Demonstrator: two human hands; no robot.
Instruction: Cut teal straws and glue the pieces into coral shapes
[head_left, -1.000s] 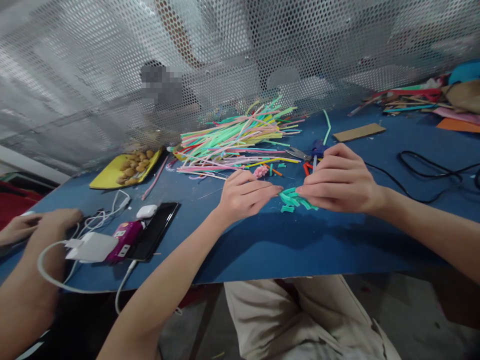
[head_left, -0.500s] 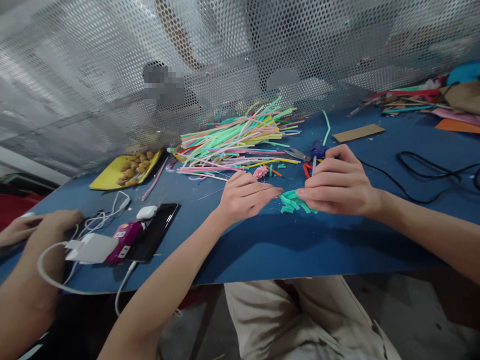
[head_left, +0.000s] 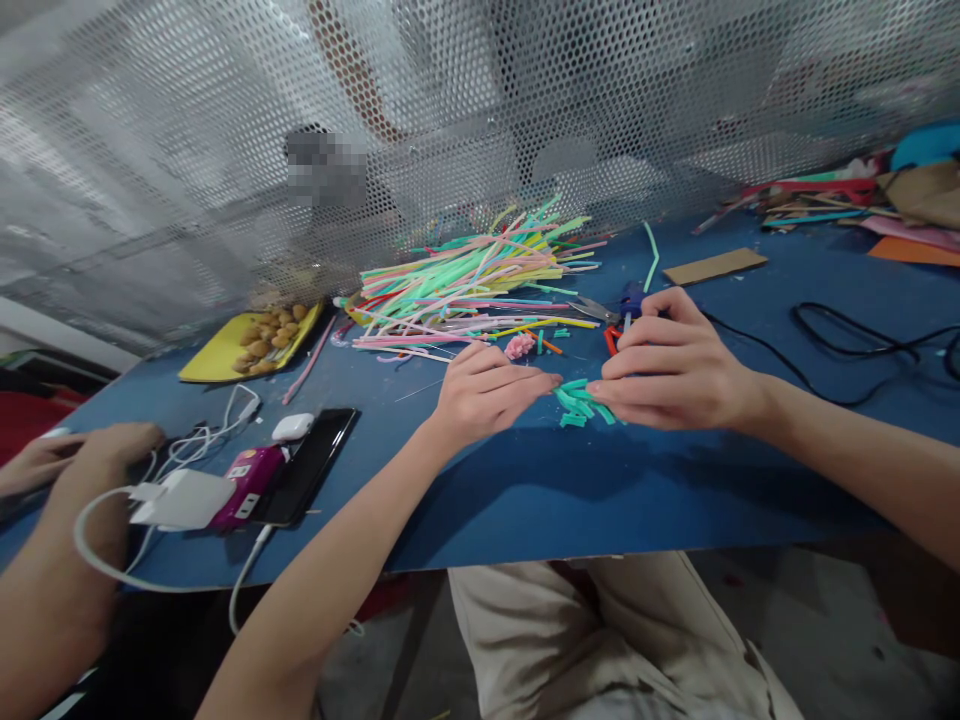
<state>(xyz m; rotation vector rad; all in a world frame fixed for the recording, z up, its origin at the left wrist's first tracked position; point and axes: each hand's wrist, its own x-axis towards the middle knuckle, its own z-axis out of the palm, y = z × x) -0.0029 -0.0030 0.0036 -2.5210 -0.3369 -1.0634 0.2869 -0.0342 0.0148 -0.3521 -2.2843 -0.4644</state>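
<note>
My left hand [head_left: 484,395] is closed in a pinch at the left edge of a small heap of cut green straw pieces [head_left: 576,405]. What its fingertips hold is too small to make out. A thin wire [head_left: 418,390] shows on the left side of that hand, and I cannot tell whether it runs into the fingers. Just across the heap, my right hand [head_left: 667,375] is also pinched, its fingertips touching the green pieces; anything between them is hidden. Behind the hands lie a pink cluster of short pieces [head_left: 520,346] and scissors [head_left: 595,309] with red handles.
Long coloured straws [head_left: 472,270] are heaped at the back beside a yellow tray [head_left: 206,358] of round brown items. A phone [head_left: 315,465], white charger [head_left: 184,498] and cables lie left, near another person's arm [head_left: 90,500]. A blue tool [head_left: 631,298], cardboard strip [head_left: 716,267] and black cable [head_left: 855,340] are right.
Both hands have shifted very slightly to the left, their fingertips still pinched at the green pieces. Some green pieces at the fingertips lie differently.
</note>
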